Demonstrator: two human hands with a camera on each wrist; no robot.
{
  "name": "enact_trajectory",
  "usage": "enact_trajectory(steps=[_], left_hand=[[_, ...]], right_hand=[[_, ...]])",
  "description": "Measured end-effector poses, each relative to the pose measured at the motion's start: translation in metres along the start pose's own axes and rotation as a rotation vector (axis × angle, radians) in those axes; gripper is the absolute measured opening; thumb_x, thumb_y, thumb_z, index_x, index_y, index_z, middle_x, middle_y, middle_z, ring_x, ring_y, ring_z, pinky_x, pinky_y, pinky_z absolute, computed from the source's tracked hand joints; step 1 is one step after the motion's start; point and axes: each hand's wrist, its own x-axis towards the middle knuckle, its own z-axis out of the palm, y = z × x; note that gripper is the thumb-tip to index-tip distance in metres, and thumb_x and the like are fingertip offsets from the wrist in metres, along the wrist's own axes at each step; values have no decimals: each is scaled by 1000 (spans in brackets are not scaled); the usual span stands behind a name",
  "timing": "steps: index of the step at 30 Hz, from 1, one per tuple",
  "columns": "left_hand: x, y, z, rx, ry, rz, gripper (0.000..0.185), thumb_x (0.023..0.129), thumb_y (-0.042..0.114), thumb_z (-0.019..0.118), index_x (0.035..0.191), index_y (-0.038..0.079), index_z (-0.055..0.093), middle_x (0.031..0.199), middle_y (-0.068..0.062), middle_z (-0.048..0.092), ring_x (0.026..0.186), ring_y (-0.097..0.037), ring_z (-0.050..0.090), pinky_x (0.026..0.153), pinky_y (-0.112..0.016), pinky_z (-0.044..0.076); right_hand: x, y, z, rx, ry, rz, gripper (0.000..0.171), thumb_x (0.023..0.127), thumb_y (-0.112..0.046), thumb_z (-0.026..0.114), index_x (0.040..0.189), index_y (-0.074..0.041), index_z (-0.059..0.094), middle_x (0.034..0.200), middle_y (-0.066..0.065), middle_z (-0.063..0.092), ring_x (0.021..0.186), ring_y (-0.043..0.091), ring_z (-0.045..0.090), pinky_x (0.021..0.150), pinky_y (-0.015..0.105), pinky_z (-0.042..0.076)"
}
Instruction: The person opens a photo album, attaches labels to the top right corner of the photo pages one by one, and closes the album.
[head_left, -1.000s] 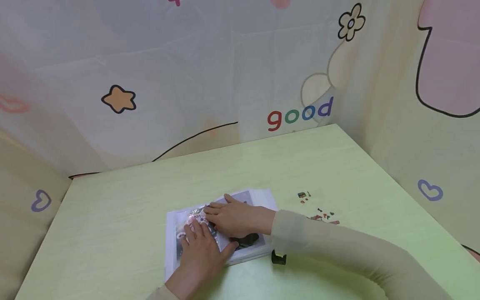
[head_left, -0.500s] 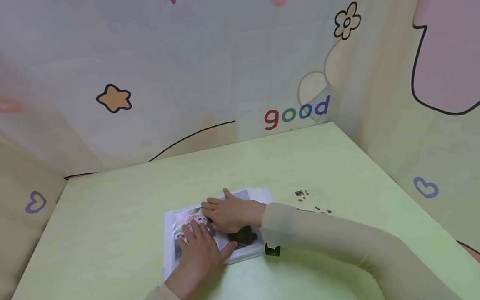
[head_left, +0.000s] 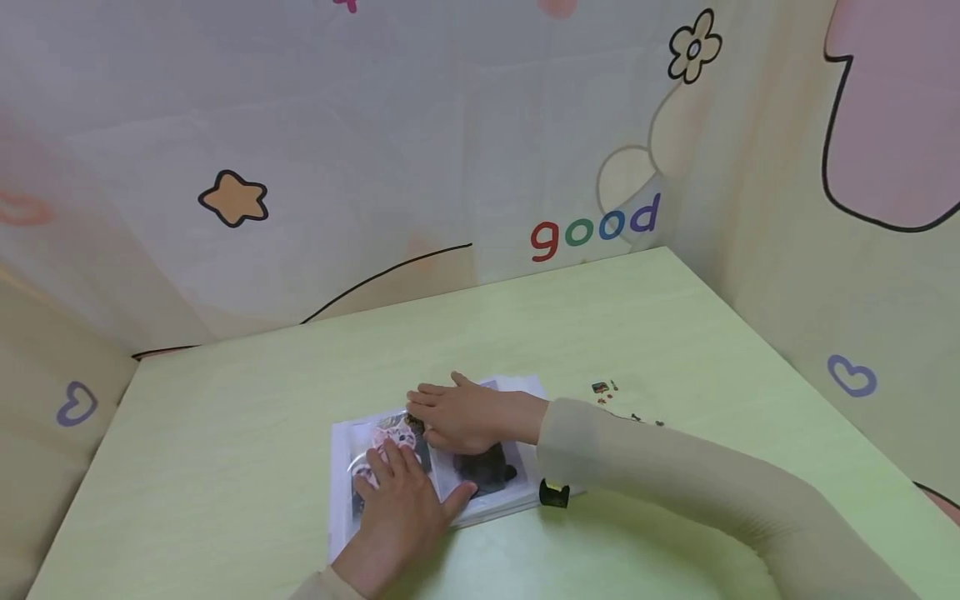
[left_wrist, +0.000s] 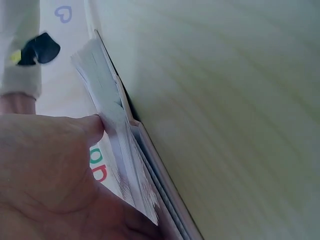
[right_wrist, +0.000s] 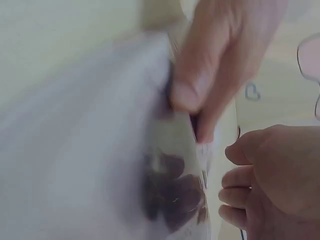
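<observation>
Green desk (head_left: 247, 400), right hand (head_left: 457, 419) shifted slightly toward 12, fingers pinching sticker (head_left: 415, 423) on album (head_left: 341, 483), left hand (head_left: 401, 510) flat, sticker detail blurred

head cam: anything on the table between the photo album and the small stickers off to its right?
Only the person's right forearm sleeve crosses above that stretch; the green table between the album and the stickers looks bare in the head view.

Green table (head_left: 247, 433), album (head_left: 341, 500), stickers (head_left: 602, 388)
</observation>
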Motion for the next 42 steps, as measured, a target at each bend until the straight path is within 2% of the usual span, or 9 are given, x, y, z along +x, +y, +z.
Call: enact_trajectory(steps=[4,11,17,22,26,31,36,42], left_hand=[[0,-1,1,4,-1,4,110,91,74,57,141,-22,44,150,-45,36,139,-61,34,103,-77,34],[-1,-1,2,15,4,14,109,92,74,55,141,-22,44,149,-45,37,139,-61,35,103,-77,34],[-2,-1,2,27,0,11,109,91,75,54,140,-22,45,149,-45,37,138,-61,35,103,-77,35],[0,-3,-3,-13,-56,-2,110,92,75,54,144,-21,41,153,-44,31,142,-61,30,106,-76,31],[0,-5,-5,-29,-77,8,113,90,77,54,146,-20,40,155,-43,30,143,-61,29,107,-76,30],[1,-6,-5,-4,-68,11,114,89,78,54,147,-19,40,155,-41,32,143,-60,30,106,-75,32],[3,-3,-8,-1,-87,-14,115,88,77,57,146,-20,39,153,-42,33,142,-59,32,104,-76,34],[3,0,-9,-26,-117,-26,115,87,76,59,147,-20,39,154,-43,31,142,-60,30,104,-77,34]], right_hand=[[-8,-4,9,-70,3,-48,55,112,-36,37,163,-16,34,170,-2,24,156,15,17,123,59,16],[0,-1,14,-200,10,-17,58,111,-43,35,164,-17,31,170,-4,24,157,16,16,122,60,18],[12,3,7,-153,-14,25,63,110,-49,39,164,-19,30,170,-3,24,157,16,18,123,58,17],[14,6,3,-54,-34,25,66,109,-50,44,165,-19,29,170,-4,23,157,16,16,124,57,16],[10,8,0,11,-9,4,64,109,-45,47,164,-17,31,170,-2,25,157,15,17,124,55,17],[-2,0,-5,41,-13,-53,57,111,-35,46,163,-17,34,169,-2,27,156,14,20,123,55,19],[-6,-15,-6,-47,-61,-33,56,110,-36,46,162,-16,37,168,-2,29,155,15,23,122,56,23],[-5,-22,-2,-157,-97,2,59,110,-41,44,163,-17,33,170,-2,23,156,14,18,122,59,20]])
